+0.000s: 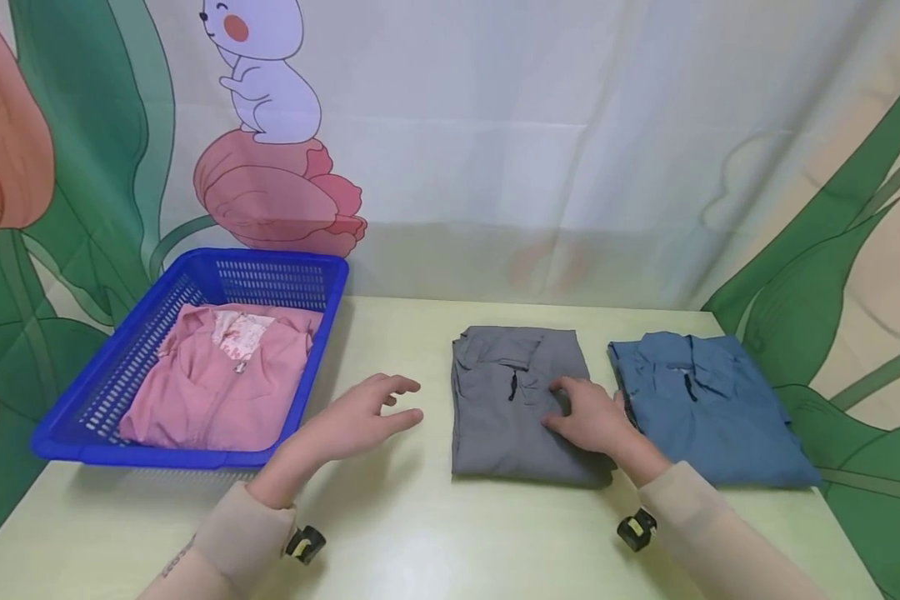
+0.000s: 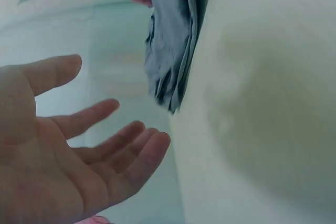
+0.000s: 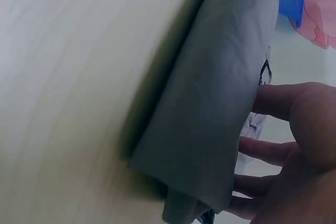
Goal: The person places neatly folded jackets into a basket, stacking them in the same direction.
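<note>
Touches the top of a folded grey fabric garment [image 1: 495,429], lying on the pale bench [image 1: 420,529] between a blue plastic lattice basket [image 1: 180,458] and a folded blue fabric garment [image 1: 720,433], with right hand [image 1: 591,417], fingers parted, gripping nothing evident; holds left hand [image 1: 356,418] open, empty, in the gap beside the basket. Appears to be at positioning or pick-up stage; next probably calls for working fingers under opposite edges, keeping folds flat.
</note>
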Action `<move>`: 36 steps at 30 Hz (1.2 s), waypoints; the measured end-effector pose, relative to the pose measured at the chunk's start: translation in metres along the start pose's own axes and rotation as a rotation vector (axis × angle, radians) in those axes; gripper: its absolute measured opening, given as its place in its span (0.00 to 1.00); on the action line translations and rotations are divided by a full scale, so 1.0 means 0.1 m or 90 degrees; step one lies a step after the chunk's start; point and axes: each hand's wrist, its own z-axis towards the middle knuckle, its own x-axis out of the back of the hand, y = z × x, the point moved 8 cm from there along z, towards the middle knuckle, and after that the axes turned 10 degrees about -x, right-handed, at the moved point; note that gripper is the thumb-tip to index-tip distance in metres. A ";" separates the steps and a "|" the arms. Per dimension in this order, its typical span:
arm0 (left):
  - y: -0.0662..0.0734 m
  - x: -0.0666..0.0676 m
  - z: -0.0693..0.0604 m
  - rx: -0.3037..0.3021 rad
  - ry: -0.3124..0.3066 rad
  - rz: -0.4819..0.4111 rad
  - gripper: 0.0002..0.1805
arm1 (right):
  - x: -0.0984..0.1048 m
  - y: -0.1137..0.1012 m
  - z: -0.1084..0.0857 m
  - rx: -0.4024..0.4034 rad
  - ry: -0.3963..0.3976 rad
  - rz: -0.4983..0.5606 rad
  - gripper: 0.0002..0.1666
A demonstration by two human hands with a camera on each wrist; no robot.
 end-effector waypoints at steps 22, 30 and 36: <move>-0.49 -0.21 0.08 0.174 0.101 -0.078 0.37 | -0.26 -0.68 -0.12 0.162 0.002 0.150 0.20; -0.56 -0.15 0.02 0.223 0.148 -0.104 0.43 | -0.14 -0.42 -0.08 0.043 0.062 0.243 0.32; -0.63 -0.14 0.00 0.252 0.168 -0.149 0.44 | -0.17 -0.13 -0.01 -0.097 -0.068 0.407 0.43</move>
